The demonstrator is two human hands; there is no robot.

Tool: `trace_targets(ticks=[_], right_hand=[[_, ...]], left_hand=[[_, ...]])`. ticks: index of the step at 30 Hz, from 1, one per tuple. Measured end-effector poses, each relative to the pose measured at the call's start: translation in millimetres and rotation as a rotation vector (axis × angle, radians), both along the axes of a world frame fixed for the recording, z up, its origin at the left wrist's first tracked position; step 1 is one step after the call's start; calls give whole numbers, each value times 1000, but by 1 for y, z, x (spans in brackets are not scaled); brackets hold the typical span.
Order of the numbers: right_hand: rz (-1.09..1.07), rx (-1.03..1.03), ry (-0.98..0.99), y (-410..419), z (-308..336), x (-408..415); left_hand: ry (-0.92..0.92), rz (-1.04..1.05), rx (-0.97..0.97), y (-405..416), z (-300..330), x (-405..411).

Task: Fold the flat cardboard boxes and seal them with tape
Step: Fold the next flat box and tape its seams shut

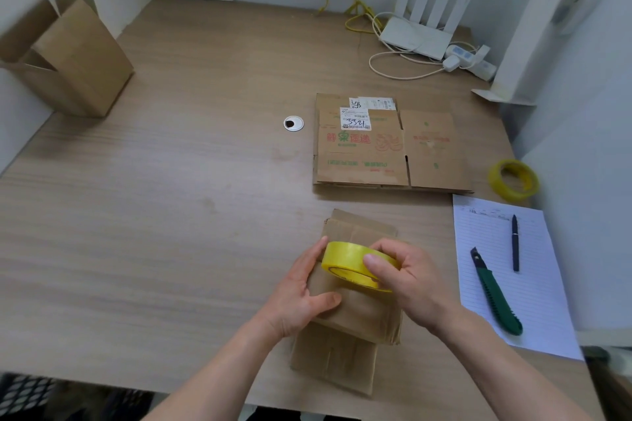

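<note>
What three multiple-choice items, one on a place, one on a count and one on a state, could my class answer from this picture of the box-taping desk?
1. Where does the green utility knife lie?
A. On the lined paper sheet, beside the black pen
B. On the stack of flat printed boxes
C. Inside the open cardboard box

2. How many yellow tape rolls show?
A. One
B. Two
C. Three

3. What is the state of the small cardboard box under the hands?
A. Flattened
B. Standing upright and open
C. Torn into pieces

Answers:
1 A: the knife rests on the sheet, left of the pen.
2 B: the right hand grips one tape roll, steadied by the left hand; a second roll sits on the desk's right side.
3 A: it lies flat on the desk.
</note>
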State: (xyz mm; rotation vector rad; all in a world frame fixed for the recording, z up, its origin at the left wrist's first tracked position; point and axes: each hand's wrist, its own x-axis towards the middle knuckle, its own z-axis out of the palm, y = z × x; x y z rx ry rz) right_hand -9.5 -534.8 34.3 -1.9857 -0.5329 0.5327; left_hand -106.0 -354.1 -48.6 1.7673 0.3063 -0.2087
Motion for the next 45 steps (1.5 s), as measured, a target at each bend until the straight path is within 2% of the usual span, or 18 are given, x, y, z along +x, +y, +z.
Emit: trace_targets(ticks=[2, 7, 9, 14, 19, 31, 33, 34, 37, 38, 42, 45], right_hand=[[-29, -142, -74, -3, 8, 4], [-67, -660, -383, -35, 28, 15], [-34, -785, -417, -55, 30, 16], [24, -766, -370, -76, 18, 15], [34, -862, -381, -77, 5, 16], [54, -896, -258, -79, -27, 20], [61, -891, -187, -79, -31, 22], [62, -881, -158, -79, -33, 23], [64, -850, -104, -79, -36, 27], [62, -844, -80, -80, -37, 28], [61, -823, -16, -76, -34, 27], [57, -823, 35, -76, -31, 23]], left_hand=[[1, 1, 12, 0, 1, 0], [4, 0, 15, 1, 0, -1], [9, -18, 43, 1, 0, -1], [12, -21, 65, 1, 0, 0], [22, -22, 54, 2, 2, 1], [57, -10, -58, 0, 4, 2], [72, -45, 39, 0, 8, 2], [79, -85, 182, 0, 9, 3], [95, -172, 856, -17, 11, 6], [84, -168, 966, -31, 13, 9], [42, -210, 1051, -80, 10, 18], [17, -280, 1092, -73, 6, 24]])
